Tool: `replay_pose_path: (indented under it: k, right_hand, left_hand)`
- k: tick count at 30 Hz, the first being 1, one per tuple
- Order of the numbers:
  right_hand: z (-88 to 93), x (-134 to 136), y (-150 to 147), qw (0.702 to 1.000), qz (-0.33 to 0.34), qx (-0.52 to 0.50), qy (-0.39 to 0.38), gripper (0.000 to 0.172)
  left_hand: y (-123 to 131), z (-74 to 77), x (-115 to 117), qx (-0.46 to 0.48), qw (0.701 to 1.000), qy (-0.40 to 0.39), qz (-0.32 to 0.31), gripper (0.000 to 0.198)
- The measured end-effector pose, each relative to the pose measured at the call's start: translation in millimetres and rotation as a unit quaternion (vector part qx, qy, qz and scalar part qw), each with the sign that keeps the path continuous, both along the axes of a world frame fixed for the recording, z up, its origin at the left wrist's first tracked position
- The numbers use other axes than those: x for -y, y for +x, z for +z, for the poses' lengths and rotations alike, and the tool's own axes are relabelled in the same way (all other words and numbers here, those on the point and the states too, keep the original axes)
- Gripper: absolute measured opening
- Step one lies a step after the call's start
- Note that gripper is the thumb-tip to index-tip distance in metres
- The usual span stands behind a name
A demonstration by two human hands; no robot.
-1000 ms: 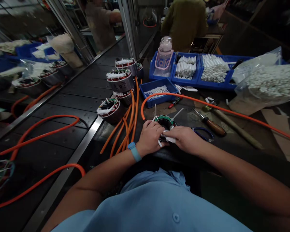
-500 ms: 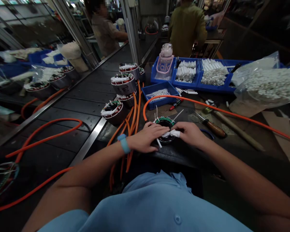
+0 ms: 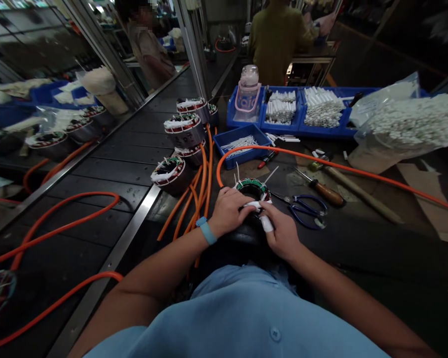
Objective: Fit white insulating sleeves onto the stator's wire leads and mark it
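Observation:
A round motor stator (image 3: 252, 189) with green windings and white sleeves lies on the dark bench in front of me, an orange cable (image 3: 321, 164) running from it. My left hand (image 3: 229, 211), with a blue wristband, rests curled over the stator's near left rim. My right hand (image 3: 280, 232) sits at the near right rim, fingers pinched on a white sleeve piece (image 3: 256, 204), a white-taped finger pointing at the windings. Blue-handled scissors (image 3: 306, 209) lie just right of my right hand.
Several more stators (image 3: 184, 130) with orange cables stand left on the conveyor edge. Blue bins (image 3: 302, 112) of white tubes, a clear bottle (image 3: 247, 95), a bag of white tubes (image 3: 406, 124), a screwdriver (image 3: 323, 191) and a wooden stick lie behind. Two people stand at the back.
My right hand has drawn back toward me from the stator's right side to its near rim, uncovering the scissors. My left hand has stayed on the stator. The view shifted slightly.

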State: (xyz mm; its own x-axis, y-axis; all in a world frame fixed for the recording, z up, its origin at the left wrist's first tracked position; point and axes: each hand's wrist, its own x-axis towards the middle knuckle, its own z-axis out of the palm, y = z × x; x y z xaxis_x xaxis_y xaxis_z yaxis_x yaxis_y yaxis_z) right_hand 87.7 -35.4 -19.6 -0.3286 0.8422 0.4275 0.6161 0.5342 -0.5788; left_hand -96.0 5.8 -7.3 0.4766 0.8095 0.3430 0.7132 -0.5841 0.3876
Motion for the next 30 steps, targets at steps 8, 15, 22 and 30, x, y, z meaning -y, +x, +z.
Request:
replay_pose_path:
  k: [8, 15, 22, 30]
  right_hand:
    - [13.3, -8.6, 10.7, 0.978, 0.014, 0.201, 0.048, 0.049]
    - [52.3, -53.4, 11.9, 0.923, 0.107, 0.369, -0.011, 0.027]
    - [66.9, -82.0, 14.4, 0.927, 0.183, 0.295, -0.139, 0.021]
    - [48.8, -243.0, 95.2, 0.929, -0.207, 0.276, -0.132, 0.035]
  left_hand:
    - [3.4, 29.5, -1.1, -0.127, 0.988, -0.073, -0.038, 0.029]
    - [1.2, 17.3, 5.1, -0.107, 0.992, -0.045, -0.049, 0.037]
    - [-0.4, 15.4, 0.6, -0.074, 0.995, -0.041, -0.053, 0.028]
    - [10.0, -2.8, -4.3, -0.024, 0.999, 0.027, -0.030, 0.037]
